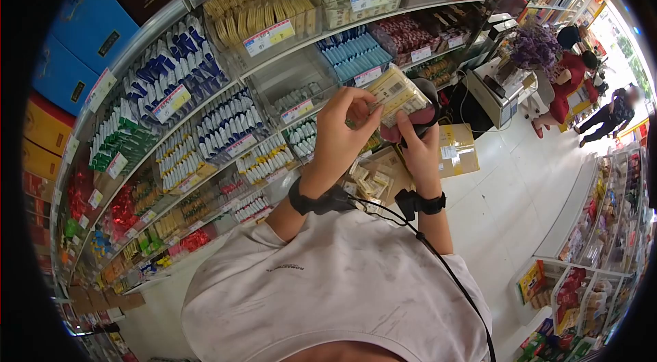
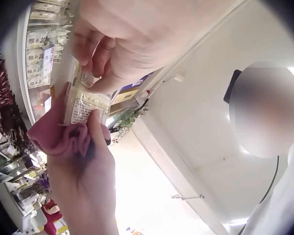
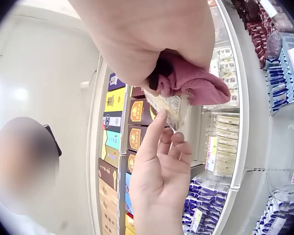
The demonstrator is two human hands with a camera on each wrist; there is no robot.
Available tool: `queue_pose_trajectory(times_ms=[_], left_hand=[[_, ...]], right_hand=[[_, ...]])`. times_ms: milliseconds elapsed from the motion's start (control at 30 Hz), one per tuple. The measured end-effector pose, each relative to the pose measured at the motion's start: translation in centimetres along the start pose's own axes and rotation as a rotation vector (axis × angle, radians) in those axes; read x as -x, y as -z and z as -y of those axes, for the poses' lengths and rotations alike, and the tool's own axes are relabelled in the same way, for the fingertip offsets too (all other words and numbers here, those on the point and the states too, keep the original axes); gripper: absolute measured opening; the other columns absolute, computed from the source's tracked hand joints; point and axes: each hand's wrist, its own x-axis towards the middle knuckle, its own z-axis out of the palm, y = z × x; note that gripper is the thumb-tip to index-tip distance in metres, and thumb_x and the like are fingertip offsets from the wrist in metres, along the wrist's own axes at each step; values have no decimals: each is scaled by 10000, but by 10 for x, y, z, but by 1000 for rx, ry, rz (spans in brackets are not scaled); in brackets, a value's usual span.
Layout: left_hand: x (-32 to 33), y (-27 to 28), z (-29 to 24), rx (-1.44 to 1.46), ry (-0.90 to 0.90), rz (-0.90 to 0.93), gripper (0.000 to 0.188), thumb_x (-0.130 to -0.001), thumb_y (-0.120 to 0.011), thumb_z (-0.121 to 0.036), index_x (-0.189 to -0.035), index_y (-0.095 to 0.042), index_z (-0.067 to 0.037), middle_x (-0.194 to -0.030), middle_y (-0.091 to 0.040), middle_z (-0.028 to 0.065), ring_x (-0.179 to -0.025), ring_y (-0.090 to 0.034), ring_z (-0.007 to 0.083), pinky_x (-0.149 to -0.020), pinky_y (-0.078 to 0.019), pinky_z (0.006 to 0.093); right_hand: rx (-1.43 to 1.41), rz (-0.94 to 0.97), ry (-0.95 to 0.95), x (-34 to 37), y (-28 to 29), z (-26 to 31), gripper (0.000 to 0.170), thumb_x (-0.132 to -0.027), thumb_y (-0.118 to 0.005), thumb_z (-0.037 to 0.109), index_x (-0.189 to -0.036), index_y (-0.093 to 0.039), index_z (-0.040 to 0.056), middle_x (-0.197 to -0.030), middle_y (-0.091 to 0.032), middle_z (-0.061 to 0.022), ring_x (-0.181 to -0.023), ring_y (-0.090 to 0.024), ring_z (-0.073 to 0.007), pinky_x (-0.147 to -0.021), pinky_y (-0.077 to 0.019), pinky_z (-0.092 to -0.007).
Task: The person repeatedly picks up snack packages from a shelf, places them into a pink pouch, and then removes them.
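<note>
Both hands hold up a flat, clear-wrapped packet (image 1: 398, 94) with cream printed labels, in front of the shelves. My left hand (image 1: 345, 133) pinches its near left edge between thumb and curled fingers. Opposite it, my right hand (image 1: 422, 150) grips the packet's lower right side, thumb on its face, with a mauve cloth (image 1: 426, 115) bunched in the same hand. In the left wrist view the cloth (image 2: 63, 139) lies behind and below the packet (image 2: 83, 105). The right wrist view shows the left thumb touching the packet (image 3: 172, 108); the right fingers are partly hidden by the cloth.
Curved shelves hold clear bins of wrapped sachets (image 1: 267, 13). Below the hands, an open carton holds loose cream packets (image 1: 369, 183), beside a cardboard box (image 1: 458, 150). A counter with a machine (image 1: 493, 92), purple flowers and people stand at the right.
</note>
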Motion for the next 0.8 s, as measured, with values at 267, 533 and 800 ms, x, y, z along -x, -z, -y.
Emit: queue_pose_trajectory(times_ms=[267, 533, 800], left_hand=[[2, -1, 4, 63, 19, 33, 209, -890, -759, -56, -1036, -615, -14, -956, -644, 47, -812, -640, 90, -719, -529, 262], [2, -4, 4, 366, 285, 25, 393, -1115, -407, -338, -1096, -568, 20, -1023, -623, 106, -909, -618, 157, -864, -485, 310], [7, -9, 21, 330, 228, 61, 356, -1091, -476, -217, -1356, -544, 10, -1081, -664, 114, -946, -616, 146, -829, -494, 285]], right_hand=[[94, 66, 29, 2, 10, -1, 109, -979, -653, 38, -1078, -631, -4, -918, -650, -45, -749, -600, -115, -673, -494, -280], [722, 448, 387, -7, 2, 3, 680, -861, -643, -38, -1501, -417, -6, -1563, -384, -257, -1452, -402, -382, -1162, -339, -411], [761, 363, 501, -5, -9, -13, 593, -974, -505, 133, -1540, -380, 6, -1641, -233, -241, -1527, -228, -397, -1225, -207, -444]])
